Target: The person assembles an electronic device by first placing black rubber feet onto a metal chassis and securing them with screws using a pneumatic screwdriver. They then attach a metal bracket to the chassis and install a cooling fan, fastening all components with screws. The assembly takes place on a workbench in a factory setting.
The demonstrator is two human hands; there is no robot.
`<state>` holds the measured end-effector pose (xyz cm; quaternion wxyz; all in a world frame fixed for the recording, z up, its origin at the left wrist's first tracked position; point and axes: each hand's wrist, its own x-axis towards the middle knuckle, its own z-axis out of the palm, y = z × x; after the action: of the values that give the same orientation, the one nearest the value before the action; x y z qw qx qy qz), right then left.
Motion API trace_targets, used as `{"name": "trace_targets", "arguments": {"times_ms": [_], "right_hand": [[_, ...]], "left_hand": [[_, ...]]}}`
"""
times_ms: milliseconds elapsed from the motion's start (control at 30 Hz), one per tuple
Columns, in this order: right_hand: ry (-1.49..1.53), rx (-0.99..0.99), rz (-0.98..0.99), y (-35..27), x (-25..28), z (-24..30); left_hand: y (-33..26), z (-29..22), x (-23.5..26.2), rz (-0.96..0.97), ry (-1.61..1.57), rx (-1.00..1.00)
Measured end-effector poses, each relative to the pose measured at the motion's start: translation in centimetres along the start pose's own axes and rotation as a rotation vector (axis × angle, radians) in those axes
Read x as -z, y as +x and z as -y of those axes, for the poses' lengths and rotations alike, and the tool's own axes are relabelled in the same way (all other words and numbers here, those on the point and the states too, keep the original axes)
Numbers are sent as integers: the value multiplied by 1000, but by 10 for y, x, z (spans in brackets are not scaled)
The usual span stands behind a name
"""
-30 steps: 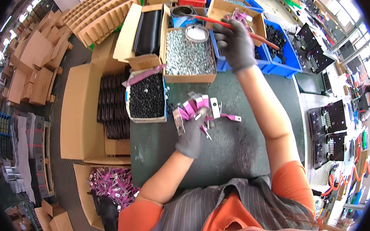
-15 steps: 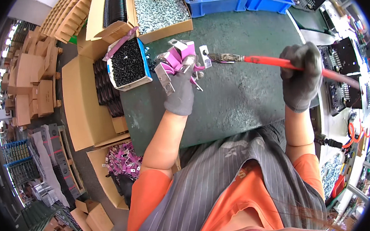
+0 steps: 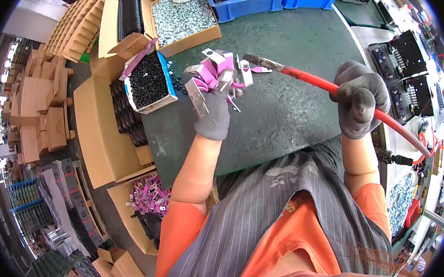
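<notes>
My gloved left hand [image 3: 215, 113] is closed round a bunch of purple-sleeved metal strips [image 3: 208, 72], whose flat silver ends have holes and fan out above the fingers. In my gloved right hand [image 3: 362, 98] is a long red-handled tool [image 3: 310, 81], gripped along its handle. Its narrow, worn metal head points left, close to the silver end on the right of the bunch. A gap shows between the tool's tip and that end. What kind of tool it is cannot be made out.
Left of the bunch on the dark green tabletop [image 3: 292, 118] stands a box of small black parts [image 3: 148, 82]. Behind are a carton of silver fasteners [image 3: 182, 17] and blue bins [image 3: 249, 5]. A carton of purple strips [image 3: 150, 195] sits lower left; black-panelled units [image 3: 407, 69] stand right.
The tool's head has drawn back from the silver end and tipped upward, while its handle end has dropped. My right fist has turned. My left hand still holds the strips, nearly in place.
</notes>
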<state>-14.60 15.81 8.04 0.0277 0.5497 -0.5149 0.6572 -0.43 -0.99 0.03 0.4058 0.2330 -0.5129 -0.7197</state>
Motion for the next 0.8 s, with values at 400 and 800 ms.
{"name": "trace_targets", "arguments": {"times_ms": [400, 800], "right_hand": [[201, -264, 16, -11, 1, -7], [-496, -40, 595, -20, -46, -109]], "left_hand": [[1, -5, 6, 72, 80, 21], [-13, -8, 22, 313, 393, 56]]}}
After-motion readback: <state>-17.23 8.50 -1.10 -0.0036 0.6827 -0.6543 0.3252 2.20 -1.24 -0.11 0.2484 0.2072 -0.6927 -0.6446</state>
